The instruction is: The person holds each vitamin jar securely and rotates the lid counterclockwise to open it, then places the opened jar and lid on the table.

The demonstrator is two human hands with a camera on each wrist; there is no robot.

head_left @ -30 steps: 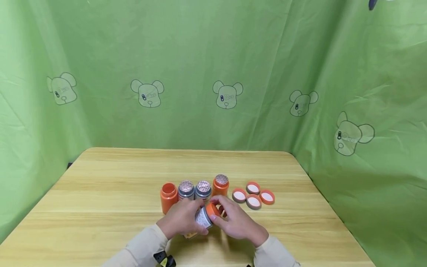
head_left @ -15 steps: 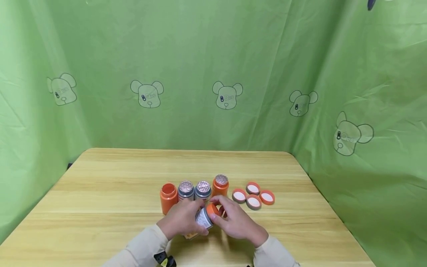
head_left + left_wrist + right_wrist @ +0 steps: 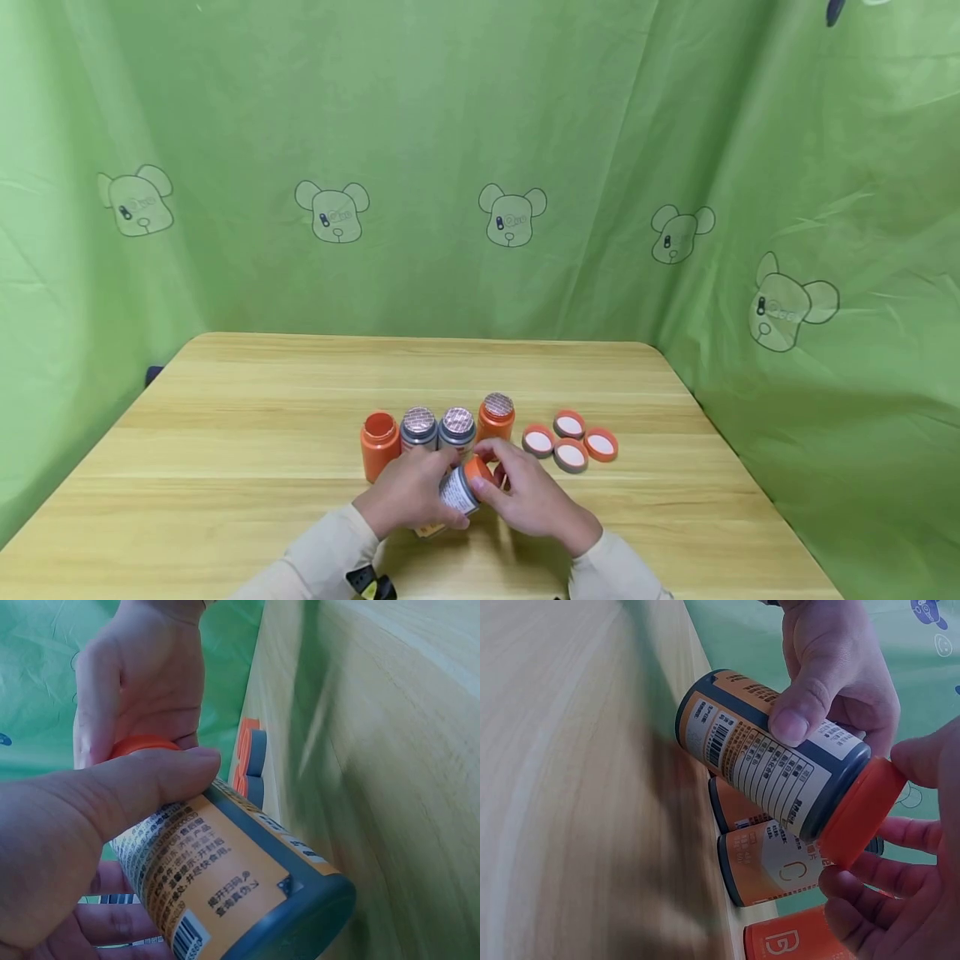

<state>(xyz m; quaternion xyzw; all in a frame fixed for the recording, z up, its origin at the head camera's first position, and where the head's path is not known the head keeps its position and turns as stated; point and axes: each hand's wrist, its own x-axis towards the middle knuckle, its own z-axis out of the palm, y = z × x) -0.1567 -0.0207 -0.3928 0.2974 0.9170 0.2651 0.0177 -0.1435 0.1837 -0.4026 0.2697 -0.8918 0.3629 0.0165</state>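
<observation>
My left hand [image 3: 411, 490] grips a dark grey pill bottle [image 3: 772, 761] with an orange and white label, tilted over the table. On its mouth sits an orange cap [image 3: 862, 810], which my right hand [image 3: 531, 493] holds between thumb and fingers. In the left wrist view the left thumb lies across the bottle's label, and the bottle's base [image 3: 300, 922] points toward the lower right. Just behind the hands stand two grey bottles [image 3: 418, 422] with silver seals. An orange bottle [image 3: 380, 446] without a seal is at their left, and a sealed orange bottle [image 3: 496, 417] at their right.
Several loose caps [image 3: 570, 454] lie with their white liners up, right of the bottles. The wooden table [image 3: 262, 417] reaches back to a green curtain [image 3: 420, 275] printed with bear heads, which also hangs along both sides.
</observation>
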